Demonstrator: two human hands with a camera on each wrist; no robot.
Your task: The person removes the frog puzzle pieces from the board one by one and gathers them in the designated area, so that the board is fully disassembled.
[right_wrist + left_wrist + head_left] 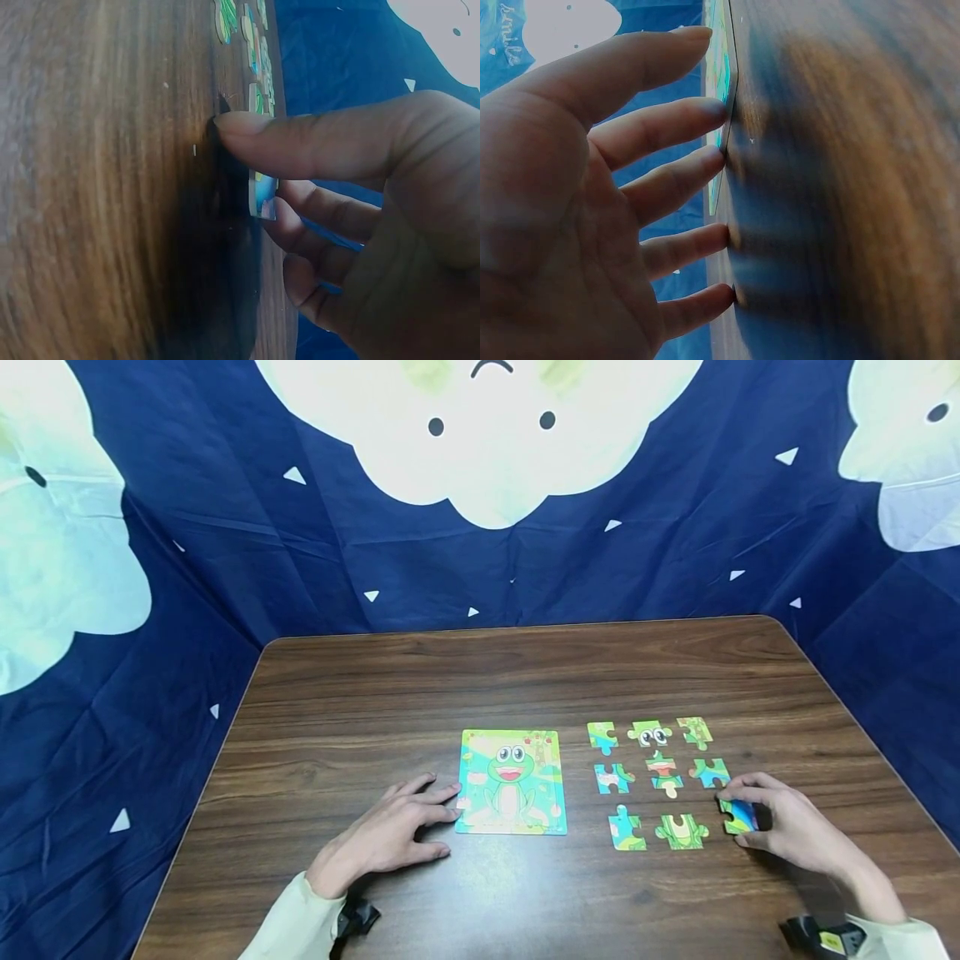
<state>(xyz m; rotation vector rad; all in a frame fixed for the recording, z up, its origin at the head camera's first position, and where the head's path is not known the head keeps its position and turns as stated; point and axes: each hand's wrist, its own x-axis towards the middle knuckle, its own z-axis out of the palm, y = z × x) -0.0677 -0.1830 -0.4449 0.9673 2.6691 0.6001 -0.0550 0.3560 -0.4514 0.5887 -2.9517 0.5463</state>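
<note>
A square frog picture board lies flat at the middle of the table. My left hand rests at its left edge, fingers spread, with fingertips touching the board's edge and the tabletop. In the left wrist view the board shows edge-on beyond the fingertips. At the lower right corner of the loose pieces, my right hand holds a blue and green jigsaw piece between thumb and fingers. The right wrist view shows that piece on or just over the wood, partly hidden by the thumb.
Several other jigsaw pieces lie apart in rows right of the board, among them a frog-eyes piece, a mouth piece and a green body piece. The wooden table ends at a dark blue cloth behind.
</note>
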